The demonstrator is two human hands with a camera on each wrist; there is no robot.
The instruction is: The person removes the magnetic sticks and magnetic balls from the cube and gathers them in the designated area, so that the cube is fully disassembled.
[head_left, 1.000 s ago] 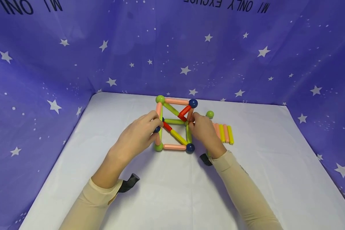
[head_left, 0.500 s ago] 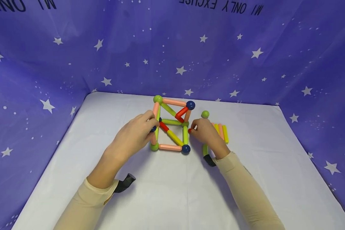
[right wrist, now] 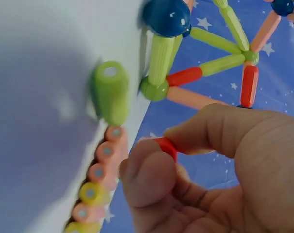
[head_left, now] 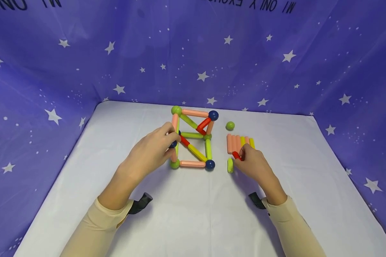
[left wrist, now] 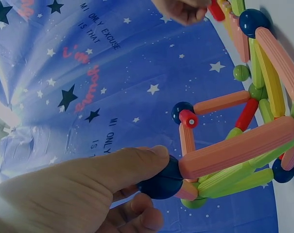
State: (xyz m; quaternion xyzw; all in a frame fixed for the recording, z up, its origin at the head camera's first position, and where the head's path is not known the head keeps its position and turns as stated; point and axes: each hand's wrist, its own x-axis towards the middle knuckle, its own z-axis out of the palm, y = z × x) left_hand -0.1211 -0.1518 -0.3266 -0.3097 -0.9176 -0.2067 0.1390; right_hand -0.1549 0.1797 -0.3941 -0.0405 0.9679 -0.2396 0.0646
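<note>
A frame of magnetic rods and balls (head_left: 193,164) stands mid-table, built from pink, green, yellow and red rods with green and blue balls. My left hand (head_left: 152,151) pinches a dark blue ball (left wrist: 161,179) at the frame's left side, thumb on top and fingers below. A red rod (head_left: 236,156) is pinched between thumb and fingertips of my right hand (head_left: 255,164), right of the frame; most of it is hidden by the fingers in the right wrist view. Just left of that hand lies a short green rod (head_left: 230,165).
A row of pink and yellow rods (head_left: 234,143) lies side by side beyond the right hand. One loose green ball (head_left: 230,125) sits behind the row. A purple star-printed cloth (head_left: 180,53) hangs behind the white table (head_left: 193,221).
My right hand has drawn back from the frame, rightward and nearer, carrying the red rod. The left hand keeps its pinch on the blue ball.
</note>
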